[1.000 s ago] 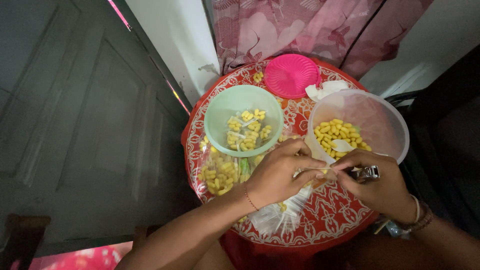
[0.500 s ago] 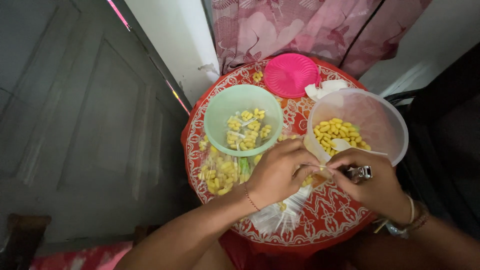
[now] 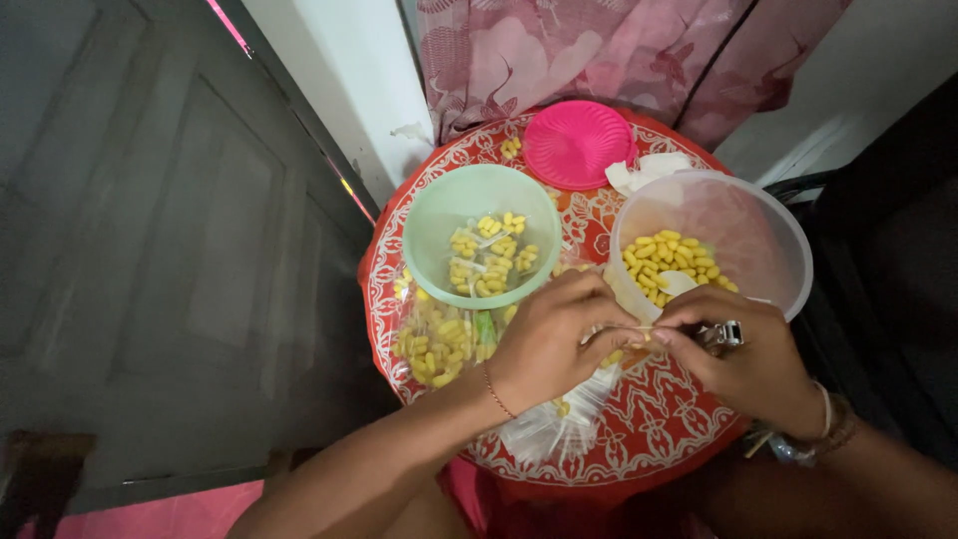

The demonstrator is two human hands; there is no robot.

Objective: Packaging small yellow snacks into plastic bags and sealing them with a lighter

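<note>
My left hand point(image 3: 554, 339) hides whatever my fingertips pinch; my right hand point(image 3: 743, 354) covers the clear bowl's point(image 3: 768, 240) near rim; forearms cut off below.

Round red patterned table point(image 3: 669, 439), green bowl point(image 3: 439, 215), clear tub point(image 3: 768, 235), pink lid point(image 3: 577, 143), clear packets point(image 3: 544, 434)

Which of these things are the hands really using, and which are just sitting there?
In use: left hand and right hand, pinching a small clear packet between them; clear tub of yellow pieces; green bowl of filled packets; stack of empty packets.

Lying about: pink lid; white scraps; red tray underneath.
</note>
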